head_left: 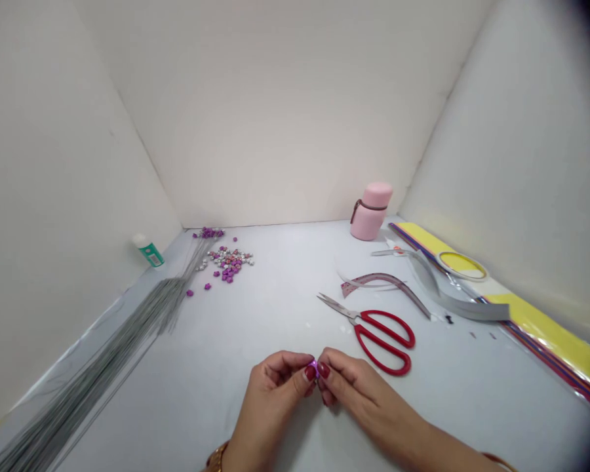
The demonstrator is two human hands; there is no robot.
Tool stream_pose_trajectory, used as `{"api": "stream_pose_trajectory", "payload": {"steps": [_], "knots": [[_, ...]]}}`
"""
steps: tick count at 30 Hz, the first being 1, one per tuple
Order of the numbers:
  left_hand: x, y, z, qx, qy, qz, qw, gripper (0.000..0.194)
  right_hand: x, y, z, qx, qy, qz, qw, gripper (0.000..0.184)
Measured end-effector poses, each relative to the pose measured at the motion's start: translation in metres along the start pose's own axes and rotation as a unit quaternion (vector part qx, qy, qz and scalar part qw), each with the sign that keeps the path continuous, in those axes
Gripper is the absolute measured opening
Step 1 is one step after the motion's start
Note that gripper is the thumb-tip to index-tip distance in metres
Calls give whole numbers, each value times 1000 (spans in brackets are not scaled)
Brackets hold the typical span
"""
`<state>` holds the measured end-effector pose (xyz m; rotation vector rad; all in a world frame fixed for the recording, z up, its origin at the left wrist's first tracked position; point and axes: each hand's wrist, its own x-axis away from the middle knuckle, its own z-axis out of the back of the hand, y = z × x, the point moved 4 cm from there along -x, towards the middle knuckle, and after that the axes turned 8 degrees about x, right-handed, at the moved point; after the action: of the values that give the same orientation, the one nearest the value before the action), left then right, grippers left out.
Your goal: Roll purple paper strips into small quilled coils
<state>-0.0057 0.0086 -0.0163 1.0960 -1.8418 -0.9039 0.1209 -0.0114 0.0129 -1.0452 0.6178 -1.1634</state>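
Close to the front of the table, my left hand (281, 387) and my right hand (348, 383) meet, fingertips pinching one small shiny purple paper star (315, 367) between them. Most of the star is hidden by thumbs and fingers. Just beyond my right hand lie red-handled scissors (368, 331), blades parted slightly and pointing up-left. A heap of small purple, silver and coppery stars (230, 262) sits farther back on the left, a few purple ones lying loose beside it. Printed strips of paper (386, 280) curve behind the scissors.
A bundle of grey wires (113, 354) runs along the left side, with purple stars at its far end. A glue stick (149, 250) stands by the left wall. At right are a pink flask (370, 213), grey strips (472, 311), a tape ring (461, 265) and yellow sheets (545, 328).
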Motion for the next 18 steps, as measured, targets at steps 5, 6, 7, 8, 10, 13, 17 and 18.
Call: {"api": "stream_pose_trajectory", "payload": {"steps": [5, 6, 7, 8, 10, 13, 17, 18], "knots": [[5, 10, -5, -68, -66, -42, 995, 15, -1, 5, -4, -202, -17, -49, 978, 28], [7, 14, -6, -101, -75, -71, 989, 15, -1, 5, -4, -229, -22, -54, 972, 28], [9, 19, -7, -140, -83, -106, 981, 15, -1, 6, -4, -249, -26, -55, 967, 27], [11, 23, -8, -180, -86, -143, 969, 15, -1, 6, -5, -259, -31, -54, 964, 26], [15, 28, -9, -243, -86, -202, 945, 16, -1, 5, -6, -249, -37, -50, 967, 27], [18, 29, -9, -270, -72, -237, 931, 17, 1, 2, -2, -121, -4, -18, 992, 29], [17, 29, -8, -263, -44, -242, 933, 16, 6, -6, 4, 66, 58, 76, 993, 17], [17, 29, -8, -263, -41, -241, 934, 16, 6, -7, 3, 87, 61, 93, 990, 17]]}}
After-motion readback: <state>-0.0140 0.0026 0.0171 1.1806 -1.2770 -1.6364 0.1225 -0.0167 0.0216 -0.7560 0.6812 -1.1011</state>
